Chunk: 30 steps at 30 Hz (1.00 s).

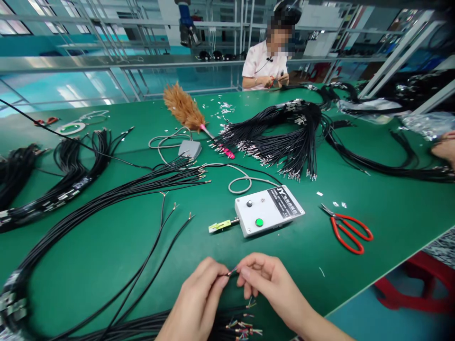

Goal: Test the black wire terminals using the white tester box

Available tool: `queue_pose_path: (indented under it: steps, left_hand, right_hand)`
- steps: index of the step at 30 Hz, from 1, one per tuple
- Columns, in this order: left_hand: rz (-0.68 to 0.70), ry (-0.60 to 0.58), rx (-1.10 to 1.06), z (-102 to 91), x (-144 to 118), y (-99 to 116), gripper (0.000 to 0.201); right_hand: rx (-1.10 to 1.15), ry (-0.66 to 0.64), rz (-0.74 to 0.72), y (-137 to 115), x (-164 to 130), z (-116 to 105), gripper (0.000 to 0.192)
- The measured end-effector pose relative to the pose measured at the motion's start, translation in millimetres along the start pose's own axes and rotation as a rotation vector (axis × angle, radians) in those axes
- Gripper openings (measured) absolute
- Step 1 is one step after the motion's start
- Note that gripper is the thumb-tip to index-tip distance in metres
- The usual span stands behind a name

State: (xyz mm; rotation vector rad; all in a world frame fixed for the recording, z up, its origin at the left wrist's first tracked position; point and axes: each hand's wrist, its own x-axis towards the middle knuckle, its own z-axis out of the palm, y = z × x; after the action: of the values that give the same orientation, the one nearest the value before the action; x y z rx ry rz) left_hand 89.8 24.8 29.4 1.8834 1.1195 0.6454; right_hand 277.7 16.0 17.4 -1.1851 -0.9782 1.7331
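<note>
My left hand (199, 296) and my right hand (266, 282) meet at the near edge of the green table (106, 246). Together they pinch the stripped end of a thin black wire (232, 272) between thumbs and fingertips. Below my hands lies a bundle of black cables with coloured stripped ends (241, 324). A white test box (268, 210) with a green button and a small yellow-green probe tip sits just beyond my hands.
Red-handled scissors (350, 229) lie right of the box. Black wire bundles (284, 137) spread over the far middle, and more (64, 175) lie at left. A brown feather duster (185, 111) and grey pedal (189, 148) lie behind. Another person (268, 64) works across the table.
</note>
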Motion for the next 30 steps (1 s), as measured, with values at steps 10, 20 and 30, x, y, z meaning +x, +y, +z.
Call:
queue_pose_path:
  steps: [10,20,30]
  left_hand:
    - [-0.059,0.125,-0.052,2.8,-4.7,6.1,0.022]
    - [-0.121,0.173,-0.130,5.3,-1.1,2.9,0.022]
    - [-0.317,0.214,-0.506,1.3,0.2,7.6,0.018]
  right_hand:
    - [0.275,-0.053,0.063,-4.5,6.4,10.3,0.033]
    - [0.238,-0.012,0.037,-2.3,7.1,12.4,0.033]
    - [0.206,0.039,-0.009,3.4,13.9,29.6,0.036]
